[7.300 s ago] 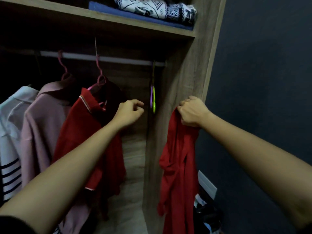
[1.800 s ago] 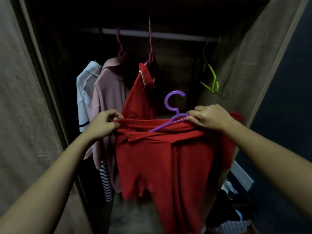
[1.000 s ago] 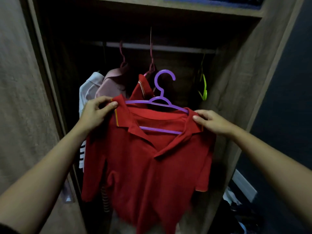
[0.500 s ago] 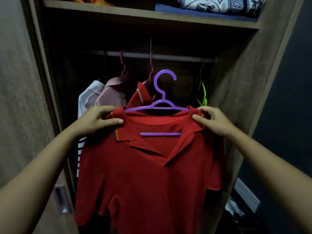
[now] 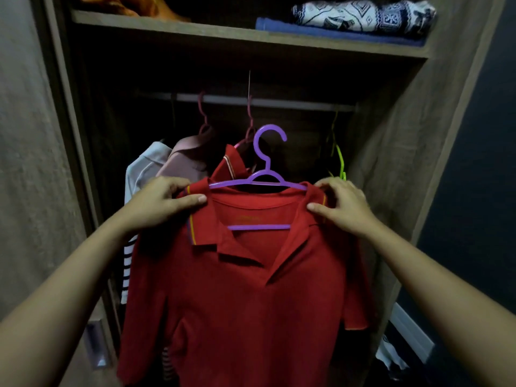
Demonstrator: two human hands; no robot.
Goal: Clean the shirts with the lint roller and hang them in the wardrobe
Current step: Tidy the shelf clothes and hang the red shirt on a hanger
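Observation:
A red polo shirt [image 5: 245,297] hangs on a purple hanger [image 5: 265,174] that I hold up in front of the open wardrobe. My left hand [image 5: 162,205] pinches the shirt's left shoulder beside the collar. At the right shoulder, my right hand [image 5: 340,205] grips the cloth over the hanger's end. The purple hook is free, below the metal rail [image 5: 279,103]. No lint roller is in sight.
On the rail hang a white striped shirt [image 5: 139,177], a pink shirt [image 5: 187,160], another red shirt [image 5: 229,163] and an empty green hanger [image 5: 339,160]. Folded patterned cloth [image 5: 363,15] lies on the shelf above. Wardrobe walls close in left and right; clutter [image 5: 396,358] sits low right.
Since a second ago the shirt has settled squarely on the purple hanger. Both hands have shifted to its shoulders near the collar, and the shirt hangs straighter.

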